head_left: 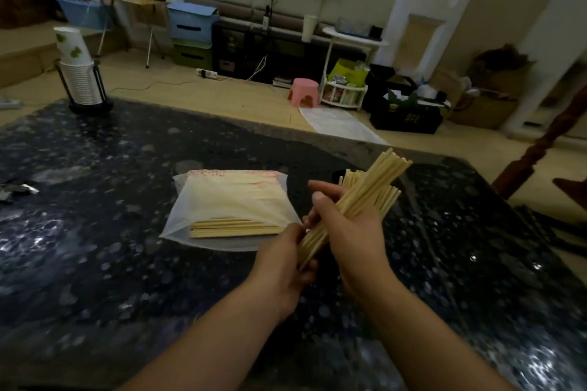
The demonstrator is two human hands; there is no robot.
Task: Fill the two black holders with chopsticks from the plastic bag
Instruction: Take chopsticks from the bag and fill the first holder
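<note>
A bundle of pale wooden chopsticks [378, 179] slants up to the right above the dark speckled table [95, 216]. My right hand [352, 232] wraps around its middle. My left hand [286, 260] grips the lower ends. A translucent plastic bag [228, 197] lies flat just left of my hands, its open end toward me, with more chopsticks [232, 227] showing inside. More chopstick tips [349, 176] stand behind the bundle; what holds them is hidden. No black holder can be made out.
A black rack with a stack of paper cups [81, 79] stands at the table's far left corner. Small foil-like scraps [16, 190] lie at the left edge. Beyond the table is floor with a pink stool [303, 90] and a dark wooden post [540, 143] at right.
</note>
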